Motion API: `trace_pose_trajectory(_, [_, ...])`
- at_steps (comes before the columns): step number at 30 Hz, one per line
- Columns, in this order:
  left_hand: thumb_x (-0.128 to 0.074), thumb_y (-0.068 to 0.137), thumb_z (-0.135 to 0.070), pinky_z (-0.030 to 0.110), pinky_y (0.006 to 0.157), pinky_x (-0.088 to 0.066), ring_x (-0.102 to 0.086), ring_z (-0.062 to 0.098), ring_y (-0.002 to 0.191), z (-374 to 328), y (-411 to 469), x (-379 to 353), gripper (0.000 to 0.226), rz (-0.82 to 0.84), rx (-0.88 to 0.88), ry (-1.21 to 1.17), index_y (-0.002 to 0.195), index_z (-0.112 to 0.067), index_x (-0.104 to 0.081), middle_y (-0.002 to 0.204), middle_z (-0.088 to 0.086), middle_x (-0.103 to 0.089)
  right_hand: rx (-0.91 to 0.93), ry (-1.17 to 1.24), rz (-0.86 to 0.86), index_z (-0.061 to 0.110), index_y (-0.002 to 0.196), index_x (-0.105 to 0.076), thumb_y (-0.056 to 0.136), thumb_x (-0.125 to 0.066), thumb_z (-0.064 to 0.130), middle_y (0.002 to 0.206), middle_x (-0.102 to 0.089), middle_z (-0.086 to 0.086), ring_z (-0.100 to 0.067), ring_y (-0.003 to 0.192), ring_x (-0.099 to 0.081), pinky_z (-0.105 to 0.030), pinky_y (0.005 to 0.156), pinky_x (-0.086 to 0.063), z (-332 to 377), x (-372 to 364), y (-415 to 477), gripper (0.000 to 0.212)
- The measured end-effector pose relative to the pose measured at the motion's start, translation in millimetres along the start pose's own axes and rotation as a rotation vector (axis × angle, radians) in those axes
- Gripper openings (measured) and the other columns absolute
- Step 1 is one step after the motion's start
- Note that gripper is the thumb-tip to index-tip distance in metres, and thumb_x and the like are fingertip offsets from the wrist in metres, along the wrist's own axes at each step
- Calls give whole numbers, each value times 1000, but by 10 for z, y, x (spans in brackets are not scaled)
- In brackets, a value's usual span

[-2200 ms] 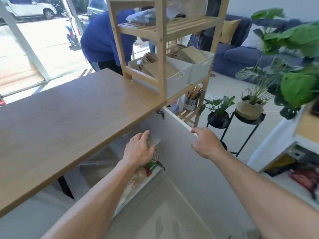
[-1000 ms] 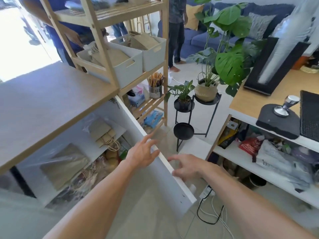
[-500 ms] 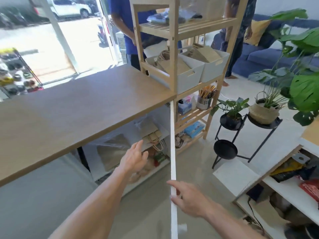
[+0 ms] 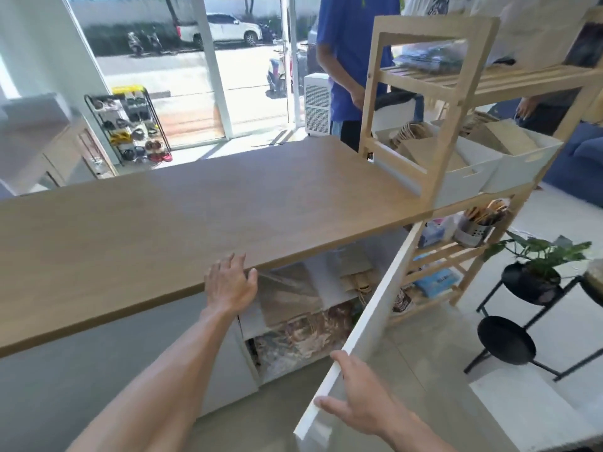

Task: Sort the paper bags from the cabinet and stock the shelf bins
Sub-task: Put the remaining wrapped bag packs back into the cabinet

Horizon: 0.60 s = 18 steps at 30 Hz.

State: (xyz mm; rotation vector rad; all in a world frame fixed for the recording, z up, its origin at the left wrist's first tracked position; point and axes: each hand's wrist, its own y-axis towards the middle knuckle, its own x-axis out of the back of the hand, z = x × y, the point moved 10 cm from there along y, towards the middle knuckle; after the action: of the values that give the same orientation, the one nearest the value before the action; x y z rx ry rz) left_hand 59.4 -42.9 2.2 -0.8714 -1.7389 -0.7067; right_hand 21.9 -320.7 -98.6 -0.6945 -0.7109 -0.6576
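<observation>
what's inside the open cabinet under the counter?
Top: plastic-wrapped paper bags, loose handled bags at right. Below: another wrapped bundle. The countertop hides the top of the cabinet; the open door covers its right side.

The left forearm (image 4: 156, 386) and right forearm (image 4: 414, 435) reach forward, bare. The left hand (image 4: 230, 283) is farther out, back up, fingers straight and slightly spread. The right hand (image 4: 355, 399) sits lower and nearer, fingers extended, thumb splayed leftward.
</observation>
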Motion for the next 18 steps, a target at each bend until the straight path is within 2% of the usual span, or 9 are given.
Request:
trace_pose_trajectory(2, [-41, 97, -42, 44, 114, -24, -34, 28, 139, 251, 74, 31, 54, 8, 52, 36, 146, -20, -39, 153, 6, -38, -18, 32, -28, 30, 144, -25, 41, -20, 99, 138, -44, 3, -19, 126, -47, -33, 104, -39, 108, -56, 102, 125])
trace_pose_trajectory(4, [-39, 97, -44, 47, 115, -23, -33, 29, 139, 549, 159, 28, 55, 26, 112, 46, 146, -21, -38, 153, 7, -38, -25, 55, -36, 30, 148, -19, 56, -32, 95, 141, -39, 3, -18, 130, -43, -32, 107, -36, 286, -130, 199, 114])
trace_pose_trajectory(6, [-38, 97, -46, 49, 115, -22, -33, 29, 140, 754, 219, -2, 54, 55, 145, 54, 146, -22, -38, 152, 8, -38, -22, 82, -68, 30, 151, -11, 76, -47, 76, 144, -34, 2, -17, 133, -39, -30, 108, -35, 432, -165, 265, 95])
trace_pose_trajectory(8, [-37, 97, -47, 50, 115, -23, -32, 28, 140, 890, 265, -35, 53, 73, 150, 68, 145, -24, -39, 152, 7, -37, -28, 134, -87, 32, 152, -1, 84, -49, 65, 147, -30, 3, -16, 135, -38, -29, 108, -34, 534, -207, 336, 89])
trace_pose_trajectory(12, [-35, 96, -54, 53, 117, -16, -20, 26, 146, 1043, 431, -77, 58, 106, 136, 71, 149, -30, -30, 159, 3, -25, -58, 212, -68, 38, 148, 20, 87, -46, 64, 147, -38, 0, -17, 131, -45, -30, 105, -35, 681, -336, 532, 93])
trace_pose_trajectory(13, [-33, 96, -56, 54, 117, -11, -14, 25, 148, 1059, 467, -97, 61, 126, 127, 70, 151, -31, -25, 161, 2, -19, -54, 225, -63, 39, 146, 24, 86, -46, 65, 143, -44, 0, -17, 128, -48, -29, 103, -37, 720, -370, 567, 96])
trace_pose_trajectory(15, [-30, 95, -60, 56, 118, -3, -4, 23, 150, 1079, 522, -148, 64, 180, 106, 77, 153, -34, -17, 163, -1, -8, -38, 258, -58, 39, 144, 29, 84, -49, 65, 123, -61, 3, -16, 112, -58, -28, 95, -43, 817, -447, 619, 102])
trace_pose_trajectory(17, [-27, 95, -62, 58, 117, 2, 3, 21, 150, 1135, 571, -224, 66, 212, 95, 76, 153, -37, -11, 163, -3, -1, -22, 256, -48, 39, 141, 34, 82, -54, 59, 103, -67, 6, -17, 94, -63, -27, 85, -47, 914, -584, 696, 107])
trace_pose_trajectory(18, [-26, 94, -63, 58, 117, 3, 5, 20, 150, 1149, 580, -245, 66, 212, 92, 75, 153, -37, -10, 163, -4, 0, -5, 219, -38, 40, 138, 38, 83, -54, 55, 101, -68, 5, -20, 89, -64, -27, 80, -48, 977, -660, 736, 108])
